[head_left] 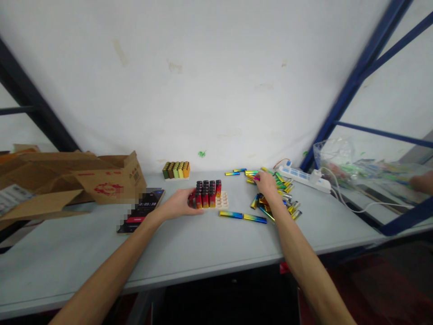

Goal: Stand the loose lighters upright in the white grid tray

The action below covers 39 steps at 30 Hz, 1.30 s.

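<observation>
My left hand [182, 201] curls round the left end of a white tray [222, 201], its thumb along the front edge. Upright red lighters [205, 195] with black tops fill most of that tray; several holes on its right side show bare. Over on the right, my right hand [266, 184] reaches into a loose pile of shiny lighters [286, 198] in gold, green and blue. Its fingertips pinch a small pink-red piece [257, 178], mostly hidden. Two yellow-blue lighters [231, 215] lie end to end in front of the tray.
A second block of green-to-orange lighters [176, 169] stands by the wall. Left are an open cardboard box [115, 180] and a phone [144, 210] with a timer. A white power strip [304, 177], cables and a clear plastic bag [338, 155] lie right, by blue rack posts [345, 99].
</observation>
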Available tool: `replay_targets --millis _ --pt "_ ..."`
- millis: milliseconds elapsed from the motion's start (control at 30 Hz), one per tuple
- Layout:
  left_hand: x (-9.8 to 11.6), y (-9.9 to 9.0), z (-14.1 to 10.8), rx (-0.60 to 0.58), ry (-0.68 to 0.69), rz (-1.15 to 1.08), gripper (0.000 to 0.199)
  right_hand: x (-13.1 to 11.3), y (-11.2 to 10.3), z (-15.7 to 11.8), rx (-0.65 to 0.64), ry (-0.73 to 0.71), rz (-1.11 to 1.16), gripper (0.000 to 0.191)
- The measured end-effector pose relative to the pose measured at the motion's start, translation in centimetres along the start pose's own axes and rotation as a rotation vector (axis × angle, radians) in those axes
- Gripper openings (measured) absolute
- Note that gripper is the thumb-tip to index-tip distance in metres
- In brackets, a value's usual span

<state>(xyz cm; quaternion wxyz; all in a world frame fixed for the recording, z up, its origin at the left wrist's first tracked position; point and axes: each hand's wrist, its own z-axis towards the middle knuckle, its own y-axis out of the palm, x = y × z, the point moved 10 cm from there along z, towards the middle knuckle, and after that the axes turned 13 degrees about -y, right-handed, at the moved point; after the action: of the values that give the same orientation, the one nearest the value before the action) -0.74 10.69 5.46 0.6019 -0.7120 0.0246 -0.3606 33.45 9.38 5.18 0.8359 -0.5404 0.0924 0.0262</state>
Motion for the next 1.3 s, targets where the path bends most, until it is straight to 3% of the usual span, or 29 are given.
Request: replay_targets --millis 167,267,400,533,767,933,1133,1300 --pt "0.2 -0.3 0.0 0.015 -0.001 -0.029 0.059 -2.1 -1.5 0.9 0.183 -0.187 0.267 0.023" --pt "0.4 -0.3 -0.1 0.006 0.002 -0.030 0.059 -3.6 -1.3 1.0 0.242 -0.199 0.559 0.027" --pt "0.5 -0.3 -0.2 0.013 0.004 -0.005 0.060 -6.3 1.0 0.7 0.184 -0.086 1.123 0.044" --pt "0.4 -0.2 -0.2 -0.001 0.005 -0.044 0.058 -10.5 1.8 -0.2 0.050 -0.085 1.462 0.041" --pt "0.5 -0.3 -0.2 0.012 0.010 -0.019 0.060 -13.7 2.2 -1.8 -0.088 -0.059 1.581 0.047" --pt "0.4 -0.2 -0.2 0.000 0.001 -0.022 0.060 -13.5 1.2 -1.3 0.019 -0.127 1.495 0.047" --pt "0.3 -0.3 -0.2 0.013 -0.004 0.007 0.063 -13.6 2.0 -1.6 -0.118 0.001 1.595 0.052" --pt "0.3 -0.3 -0.1 0.016 0.000 -0.015 0.060 -12.7 2.3 -1.7 -0.107 0.096 1.556 0.039"
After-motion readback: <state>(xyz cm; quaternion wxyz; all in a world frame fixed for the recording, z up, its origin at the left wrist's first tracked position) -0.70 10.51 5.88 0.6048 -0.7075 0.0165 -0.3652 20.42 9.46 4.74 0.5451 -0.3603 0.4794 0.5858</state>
